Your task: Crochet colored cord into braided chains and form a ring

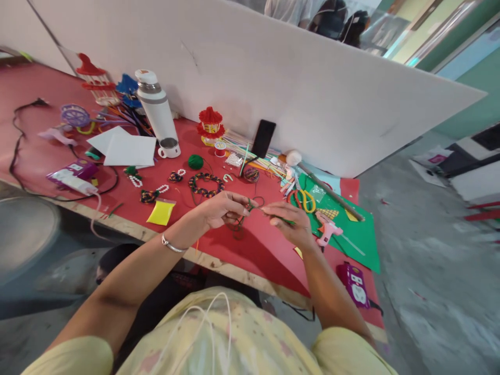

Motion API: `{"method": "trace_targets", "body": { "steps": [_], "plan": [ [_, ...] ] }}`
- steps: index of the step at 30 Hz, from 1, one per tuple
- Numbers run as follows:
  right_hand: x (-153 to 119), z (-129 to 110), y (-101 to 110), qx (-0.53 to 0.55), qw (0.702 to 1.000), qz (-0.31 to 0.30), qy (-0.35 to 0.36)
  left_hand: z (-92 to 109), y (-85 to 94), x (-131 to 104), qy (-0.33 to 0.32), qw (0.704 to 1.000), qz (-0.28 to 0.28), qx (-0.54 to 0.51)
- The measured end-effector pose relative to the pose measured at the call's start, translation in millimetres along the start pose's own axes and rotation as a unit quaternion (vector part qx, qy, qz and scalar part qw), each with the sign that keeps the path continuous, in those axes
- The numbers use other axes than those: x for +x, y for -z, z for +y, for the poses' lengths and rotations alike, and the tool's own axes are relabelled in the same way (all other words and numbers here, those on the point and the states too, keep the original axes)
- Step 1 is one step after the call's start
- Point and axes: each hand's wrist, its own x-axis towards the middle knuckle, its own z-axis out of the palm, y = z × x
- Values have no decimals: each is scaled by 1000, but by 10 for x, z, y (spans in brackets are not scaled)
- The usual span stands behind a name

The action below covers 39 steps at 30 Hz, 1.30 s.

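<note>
Above the red table, my left hand (225,209) pinches a thin dark green yarn (239,225), which loops and dangles below the fingers. Facing it from the right, my right hand (288,221) has its fingers closed on the yarn, with a green bit showing under them. A small gap separates the two hands, and a loop of yarn arches there. Behind my left hand lies a dark multicoloured braided ring (205,185). A green yarn ball (195,162) and a multicoloured yarn ball (251,174) rest farther back.
A white flask (158,112) stands at the back left near white papers (130,150). Yellow-handled scissors (307,200), a pink glue gun (328,230) and a stick (332,192) lie right of my right hand. A phone (263,138) leans on the white partition (312,88).
</note>
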Motion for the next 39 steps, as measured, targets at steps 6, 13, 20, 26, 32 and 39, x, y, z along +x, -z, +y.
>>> {"method": "trace_targets", "body": {
  "steps": [6, 13, 20, 26, 32, 39],
  "plan": [
    [10, -36, 124, 5, 1000, -19, 1, 52, 10, 11, 23, 1000, -11, 17],
    [-71, 21, 19, 193, 972, 30, -127, 54, -50, 12, 3, 999, -15, 51],
    [-149, 124, -614, 383, 857, 245, -243, -213, -314, 146, -208, 972, 78, 74],
    [-172, 121, -621, 383, 852, 243, -263, -142, -317, 68, -259, 956, 58, 122],
    [-127, 121, -634, 413, 825, 256, -288, -152, -308, 63, -265, 957, 59, 101],
    [-138, 156, -696, 407, 824, 262, -294, -159, -339, 124, -237, 965, 107, 43]
  ]
}}
